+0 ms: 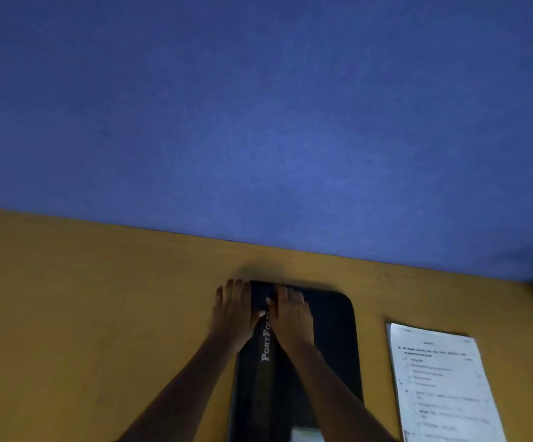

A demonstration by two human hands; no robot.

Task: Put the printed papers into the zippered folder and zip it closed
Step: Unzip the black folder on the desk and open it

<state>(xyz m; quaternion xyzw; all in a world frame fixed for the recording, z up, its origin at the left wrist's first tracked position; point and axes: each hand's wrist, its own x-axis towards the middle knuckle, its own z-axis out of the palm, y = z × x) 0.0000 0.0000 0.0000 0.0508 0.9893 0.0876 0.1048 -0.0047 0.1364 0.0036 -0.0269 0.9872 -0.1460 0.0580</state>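
Wooden worktop (99,298) beneath blue partition (258,106): left hand (234,309) and right hand (290,314) press flat, fingers extended, on black portfolio (332,346); printed papers (440,387) right.

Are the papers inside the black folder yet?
No. The papers lie on the desk, right of the folder.

The zippered folder (329,355) is black with rounded corners and lies flat, long side running near to far, white "PortFolio" lettering along its left part. The printed papers (440,387) lie flat to its right, apart from it, white with blurred text.
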